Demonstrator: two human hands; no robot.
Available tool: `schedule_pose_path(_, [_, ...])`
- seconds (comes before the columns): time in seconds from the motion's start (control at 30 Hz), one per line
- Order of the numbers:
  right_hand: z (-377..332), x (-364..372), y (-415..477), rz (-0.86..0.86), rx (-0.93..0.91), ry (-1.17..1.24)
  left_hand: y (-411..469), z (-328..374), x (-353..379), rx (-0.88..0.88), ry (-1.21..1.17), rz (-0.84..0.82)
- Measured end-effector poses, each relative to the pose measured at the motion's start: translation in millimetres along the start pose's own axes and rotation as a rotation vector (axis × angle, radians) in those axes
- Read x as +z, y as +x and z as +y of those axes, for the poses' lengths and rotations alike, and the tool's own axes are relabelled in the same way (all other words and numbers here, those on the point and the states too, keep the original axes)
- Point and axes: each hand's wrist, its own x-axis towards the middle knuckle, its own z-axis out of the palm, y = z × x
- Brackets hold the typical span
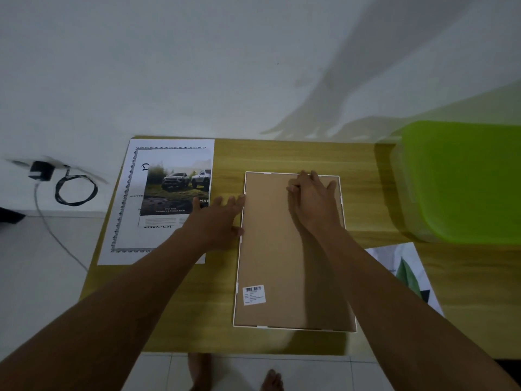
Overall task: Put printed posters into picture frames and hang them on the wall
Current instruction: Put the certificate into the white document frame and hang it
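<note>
Head view — left fingers (233, 201) spread at the frame's (284, 300) edge — right fingers (305, 176) flat on its backing (270, 244).

A white-rimmed picture frame (276, 263) lies face down in the middle of the worktop (282, 156), long side running near to far. Its brown backing board faces up, with a barcode label (254, 294) stuck by the near-left corner. To its left a car poster (174, 190) showing two off-road vehicles lies flat on a larger white sheet (124, 221) with a dark ornamental border, and to its right a green-patterned poster (408, 266) lies flat, partly hidden.
</note>
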Motion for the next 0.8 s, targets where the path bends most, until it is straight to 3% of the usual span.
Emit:
schedule_pose_path(0.5, [-12.4,-19.4,-2.6,-0.134,-0.002,-0.055,0.5,3.3,-5.6,-0.034,-0.141,-0.029])
schedule_pose_path(0.8, [-16.1,-21.7,-6.0,-0.140,0.022,-0.084,6.9,8.9,-2.0,-0.052,-0.357,0.160])
